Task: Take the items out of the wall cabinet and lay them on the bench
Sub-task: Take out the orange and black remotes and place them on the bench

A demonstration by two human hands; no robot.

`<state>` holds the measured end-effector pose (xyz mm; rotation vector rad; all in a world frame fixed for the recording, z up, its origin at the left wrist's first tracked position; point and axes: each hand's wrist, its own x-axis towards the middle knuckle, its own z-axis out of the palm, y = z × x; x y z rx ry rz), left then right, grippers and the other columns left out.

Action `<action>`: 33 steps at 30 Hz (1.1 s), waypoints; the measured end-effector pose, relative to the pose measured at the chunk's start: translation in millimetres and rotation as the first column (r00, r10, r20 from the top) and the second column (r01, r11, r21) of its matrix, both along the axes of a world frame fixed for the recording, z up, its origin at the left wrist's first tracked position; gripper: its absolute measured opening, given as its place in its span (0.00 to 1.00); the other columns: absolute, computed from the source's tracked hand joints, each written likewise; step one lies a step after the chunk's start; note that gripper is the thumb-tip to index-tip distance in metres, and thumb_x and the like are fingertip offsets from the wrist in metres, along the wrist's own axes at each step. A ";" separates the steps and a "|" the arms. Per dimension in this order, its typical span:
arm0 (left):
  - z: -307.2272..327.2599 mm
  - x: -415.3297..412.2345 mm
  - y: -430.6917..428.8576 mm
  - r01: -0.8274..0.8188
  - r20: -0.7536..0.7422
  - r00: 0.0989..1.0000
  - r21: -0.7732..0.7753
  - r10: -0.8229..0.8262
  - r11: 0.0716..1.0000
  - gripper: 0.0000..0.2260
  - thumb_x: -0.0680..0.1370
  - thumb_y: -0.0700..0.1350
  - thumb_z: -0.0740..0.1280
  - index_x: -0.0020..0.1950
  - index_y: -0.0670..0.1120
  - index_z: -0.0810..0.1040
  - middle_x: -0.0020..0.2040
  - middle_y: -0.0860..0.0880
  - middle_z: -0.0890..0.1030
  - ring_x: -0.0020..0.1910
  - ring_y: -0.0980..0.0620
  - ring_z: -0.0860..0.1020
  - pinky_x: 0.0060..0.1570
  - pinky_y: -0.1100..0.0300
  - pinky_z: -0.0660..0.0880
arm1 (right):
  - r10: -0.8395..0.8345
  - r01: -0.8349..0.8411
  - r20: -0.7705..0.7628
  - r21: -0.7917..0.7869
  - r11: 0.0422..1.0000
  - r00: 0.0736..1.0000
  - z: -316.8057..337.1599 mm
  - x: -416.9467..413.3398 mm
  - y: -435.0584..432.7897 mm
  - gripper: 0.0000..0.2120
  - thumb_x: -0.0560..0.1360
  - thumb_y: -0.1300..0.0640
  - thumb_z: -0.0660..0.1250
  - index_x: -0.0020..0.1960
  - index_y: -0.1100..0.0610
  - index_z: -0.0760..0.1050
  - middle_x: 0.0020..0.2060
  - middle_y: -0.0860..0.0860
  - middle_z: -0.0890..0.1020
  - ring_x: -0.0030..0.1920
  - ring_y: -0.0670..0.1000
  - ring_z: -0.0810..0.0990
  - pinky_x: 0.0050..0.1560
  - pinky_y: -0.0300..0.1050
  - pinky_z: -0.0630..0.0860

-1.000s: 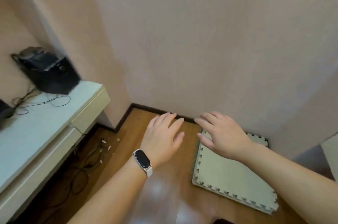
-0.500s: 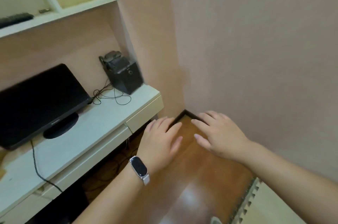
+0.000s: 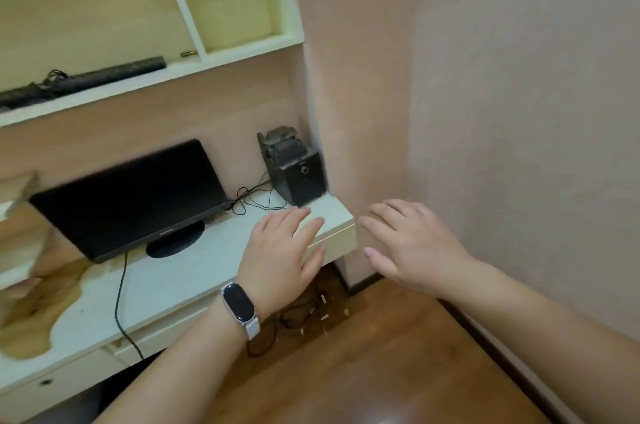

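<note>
A cream wall cabinet [image 3: 242, 49] with open compartments hangs at the upper left. In its left compartment lie a long black bar [image 3: 114, 72] with tangled cords and a small dark object [image 3: 188, 53]. The right compartment looks bare. Below it runs the white bench [image 3: 180, 271]. My left hand [image 3: 280, 250], wearing a black wristband, hovers open over the bench's right end. My right hand [image 3: 408, 243] floats open just beyond that corner, in front of the pink wall. Both hold nothing.
A black monitor [image 3: 131, 195] stands on the bench, with a black speaker box [image 3: 294, 171] and loose cables to its right. The bench's left part shows worn bare wood. Cables and small white bits lie on the wooden floor [image 3: 363, 371] under the bench.
The view has swung left and up, from the floor corner and foam mat to the bench and cabinet. Both hands keep their open pose and now sit over the bench's right end.
</note>
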<state>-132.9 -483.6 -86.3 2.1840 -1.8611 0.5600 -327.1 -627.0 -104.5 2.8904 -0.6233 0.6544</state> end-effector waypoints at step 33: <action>157.5 347.9 -225.4 0.167 0.176 0.980 -0.467 -0.094 0.869 0.18 0.75 0.54 0.62 0.60 0.47 0.79 0.59 0.46 0.79 0.58 0.45 0.76 0.57 0.51 0.67 | -0.007 0.063 0.142 -0.392 0.918 0.990 174.3 345.6 -201.9 0.23 0.75 0.43 0.60 0.62 0.55 0.77 0.60 0.55 0.79 0.60 0.60 0.76 0.57 0.55 0.74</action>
